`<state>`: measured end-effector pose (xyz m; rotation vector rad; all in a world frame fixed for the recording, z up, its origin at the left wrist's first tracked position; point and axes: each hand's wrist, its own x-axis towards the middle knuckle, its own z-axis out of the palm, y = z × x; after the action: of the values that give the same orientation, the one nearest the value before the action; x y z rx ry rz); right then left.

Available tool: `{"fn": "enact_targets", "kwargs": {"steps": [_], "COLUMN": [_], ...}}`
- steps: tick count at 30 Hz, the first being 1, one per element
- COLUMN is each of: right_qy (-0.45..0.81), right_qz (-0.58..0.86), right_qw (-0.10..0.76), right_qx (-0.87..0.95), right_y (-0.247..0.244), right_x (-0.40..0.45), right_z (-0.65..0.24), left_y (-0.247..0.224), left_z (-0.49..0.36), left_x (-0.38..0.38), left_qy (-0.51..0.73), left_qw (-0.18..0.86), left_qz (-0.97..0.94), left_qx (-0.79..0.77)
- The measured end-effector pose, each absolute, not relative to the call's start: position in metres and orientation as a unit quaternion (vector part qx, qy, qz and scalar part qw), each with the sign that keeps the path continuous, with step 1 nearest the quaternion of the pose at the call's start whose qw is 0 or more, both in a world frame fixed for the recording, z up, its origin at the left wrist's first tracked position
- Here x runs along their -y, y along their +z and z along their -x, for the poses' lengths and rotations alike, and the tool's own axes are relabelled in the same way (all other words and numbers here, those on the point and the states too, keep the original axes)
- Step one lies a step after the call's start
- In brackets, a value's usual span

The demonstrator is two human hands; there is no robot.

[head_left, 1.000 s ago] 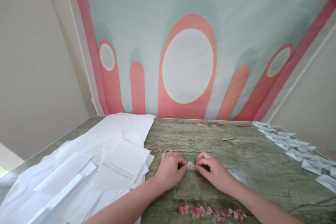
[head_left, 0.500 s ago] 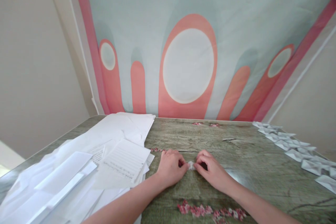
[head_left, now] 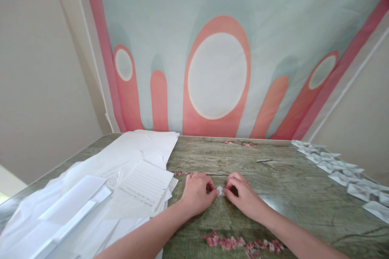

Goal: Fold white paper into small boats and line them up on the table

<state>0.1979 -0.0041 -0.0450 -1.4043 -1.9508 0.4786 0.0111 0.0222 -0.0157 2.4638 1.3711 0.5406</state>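
Observation:
A small white folded piece of paper (head_left: 220,190) sits between my two hands, just above or on the wood-patterned tabletop; I cannot tell which. My left hand (head_left: 199,192) pinches its left end between thumb and forefinger. From the other side, my right hand (head_left: 241,194) pinches the right end in the same way. Most of the paper's shape is hidden by the fingertips. Left of my left hand lies a spread-out pile of white paper sheets (head_left: 152,143), with a lined, written sheet (head_left: 147,186) on top.
Several folded paper pieces (head_left: 340,178) stand in a row along the table's right edge. Folded white strips (head_left: 73,198) lie on the pile at the left. The table (head_left: 273,230) has a printed flower pattern and meets a coral-and-grey patterned wall covering (head_left: 215,127) at the back.
Both hands hold nearly the same pose on the small paper. The whole view has shifted very slightly.

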Motion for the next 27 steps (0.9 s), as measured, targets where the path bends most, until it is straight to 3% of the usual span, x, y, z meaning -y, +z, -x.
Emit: {"fn": "enact_targets", "kwargs": {"steps": [27], "right_qy": [0.171], "right_qz": [0.548], "right_qw": [0.326], "right_qx": [0.751], "right_y": [-0.046], "right_x": [0.004], "right_z": [-0.196], "left_y": [-0.007], "left_z": [-0.013], "left_x": [-0.012], "left_qy": [0.185], "left_qw": [0.104], "left_qz": [-0.882], "left_qx": [-0.422]}}
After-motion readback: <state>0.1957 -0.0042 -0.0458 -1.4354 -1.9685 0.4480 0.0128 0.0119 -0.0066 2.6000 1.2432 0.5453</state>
